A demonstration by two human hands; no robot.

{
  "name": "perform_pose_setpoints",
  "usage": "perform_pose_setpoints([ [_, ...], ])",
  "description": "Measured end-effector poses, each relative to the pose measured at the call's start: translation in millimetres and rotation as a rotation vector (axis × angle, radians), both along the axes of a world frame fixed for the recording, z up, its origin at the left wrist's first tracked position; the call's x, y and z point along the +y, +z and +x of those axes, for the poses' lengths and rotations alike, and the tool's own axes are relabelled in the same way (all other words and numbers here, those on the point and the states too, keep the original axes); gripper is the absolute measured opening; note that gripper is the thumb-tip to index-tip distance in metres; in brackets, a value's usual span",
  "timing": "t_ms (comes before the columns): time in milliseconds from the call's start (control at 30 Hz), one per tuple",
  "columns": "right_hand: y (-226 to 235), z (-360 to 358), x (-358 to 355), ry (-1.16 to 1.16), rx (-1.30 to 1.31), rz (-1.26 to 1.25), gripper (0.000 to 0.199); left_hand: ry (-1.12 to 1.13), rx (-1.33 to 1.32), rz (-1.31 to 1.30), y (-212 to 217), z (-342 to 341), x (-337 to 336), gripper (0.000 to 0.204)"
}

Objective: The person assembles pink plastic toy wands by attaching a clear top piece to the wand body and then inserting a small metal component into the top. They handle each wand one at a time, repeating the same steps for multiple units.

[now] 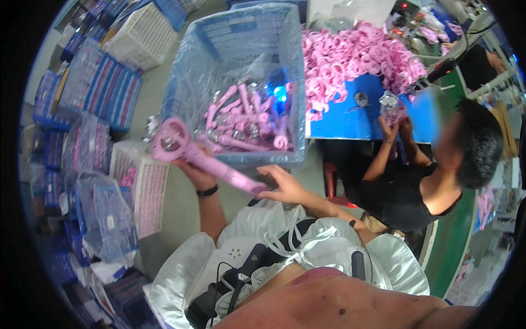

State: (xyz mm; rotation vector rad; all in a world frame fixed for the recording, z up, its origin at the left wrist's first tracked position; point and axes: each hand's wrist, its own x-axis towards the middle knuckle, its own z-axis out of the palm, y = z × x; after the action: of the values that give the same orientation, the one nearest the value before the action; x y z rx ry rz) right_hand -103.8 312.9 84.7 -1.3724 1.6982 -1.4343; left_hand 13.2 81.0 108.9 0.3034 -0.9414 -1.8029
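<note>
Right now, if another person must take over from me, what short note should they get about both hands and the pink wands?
Left hand: closed around the middle of a pink wand, heart-shaped head up and to the left.
Right hand: open, fingertips touching the wand's handle end.
Blue crate, lined with clear plastic, is just in front and holds more pink wands; one blue light glows among them.
A co-worker sits to the right at a blue table piled with pink parts.
Done: one wand is in hand. Left: the wands in the crate.
</note>
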Motion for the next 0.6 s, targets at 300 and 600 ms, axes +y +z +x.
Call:
perform_pose_setpoints([
  [300,2,47,-13,-0.06,-0.218,0.249,0.052,-0.551,-0.153,-0.033,24,-21,50,0.064],
  [600,-9,101,-81,-0.013,-0.191,0.331,0.049,-0.298,-0.277,0.093,5,51,-5,0.035],
])
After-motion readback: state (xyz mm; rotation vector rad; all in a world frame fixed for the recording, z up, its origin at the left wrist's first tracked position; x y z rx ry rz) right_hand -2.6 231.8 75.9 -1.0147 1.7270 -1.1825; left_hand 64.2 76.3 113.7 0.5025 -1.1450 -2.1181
